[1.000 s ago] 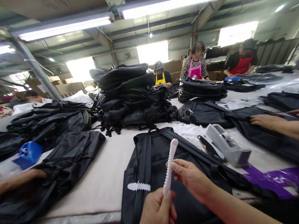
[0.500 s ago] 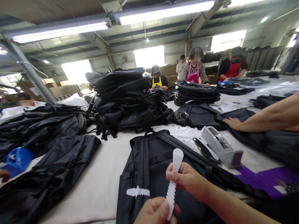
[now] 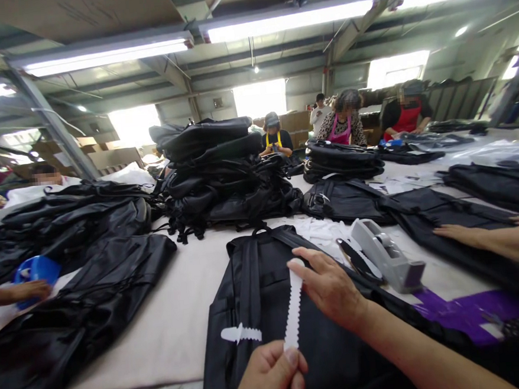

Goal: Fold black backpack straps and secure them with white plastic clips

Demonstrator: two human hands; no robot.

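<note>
A white strip (image 3: 293, 303) with notched edges and a rounded top stands upright in front of me. My left hand (image 3: 274, 371) pinches its lower end between thumb and fingers. At the top end, my right hand (image 3: 330, 278) has the rounded tip between its fingers, which are fairly straight. Beneath both hands a black backpack (image 3: 231, 297) lies with its straps facing up. A second white notched strip (image 3: 241, 334) sits around its left strap, pointing sideways.
A grey tape dispenser (image 3: 386, 254) stands right of the backpack, beside purple tape (image 3: 463, 310). Black bags are piled (image 3: 213, 174) behind and lie left (image 3: 94, 313). A co-worker's hand (image 3: 462, 233) rests on a bag at right; another hand (image 3: 33, 290) touches a blue dispenser (image 3: 38, 270).
My right hand has moved up the strip to its rounded tip, its fingers straighter. The right co-worker's hand has shifted right; the left one has reached the blue dispenser.
</note>
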